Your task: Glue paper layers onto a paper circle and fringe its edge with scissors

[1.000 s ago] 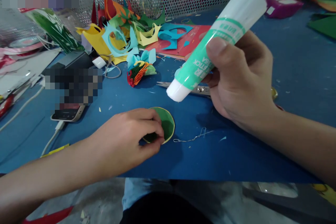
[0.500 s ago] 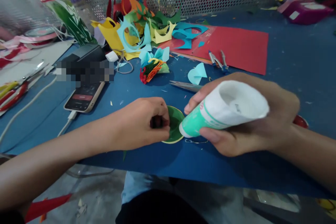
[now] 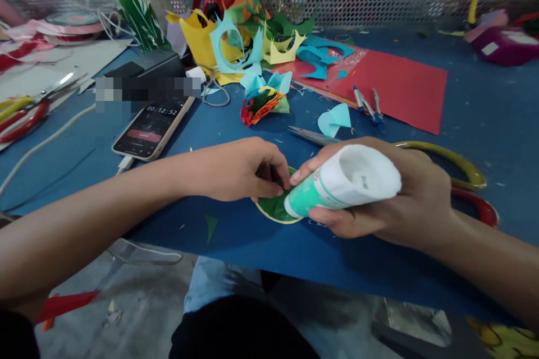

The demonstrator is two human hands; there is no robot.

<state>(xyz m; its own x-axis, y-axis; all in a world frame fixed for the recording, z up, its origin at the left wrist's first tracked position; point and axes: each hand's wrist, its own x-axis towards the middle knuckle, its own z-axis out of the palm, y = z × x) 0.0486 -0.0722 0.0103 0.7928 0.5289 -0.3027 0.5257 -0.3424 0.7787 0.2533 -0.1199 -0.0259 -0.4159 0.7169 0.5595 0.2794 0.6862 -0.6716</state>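
My right hand (image 3: 404,196) is wrapped round a white and green glue tube (image 3: 328,188), its broad flat end tilted up toward me. The tube's narrow end comes down over a round green paper disc (image 3: 273,210) with a yellow edge, lying on the blue table. My left hand (image 3: 248,171) has its thumb and fingers pinched at the far left part of this disc, partly covering it. Under and behind my right hand lie large scissors with a yellow and a red handle (image 3: 458,165), their blades (image 3: 311,134) pointing left.
Light blue folded paper (image 3: 334,119), a colourful paper piece (image 3: 263,105), a compass (image 3: 368,105) and a red sheet (image 3: 404,84) lie beyond my hands. Coloured paper offcuts (image 3: 236,39) pile up behind. At left are a phone (image 3: 147,132) and other scissors (image 3: 29,115); the table's front edge is near.
My view has shifted a little, so the table things appear further right. My left hand has moved over the disc's far part, and the tube's tip now overlaps the disc more.
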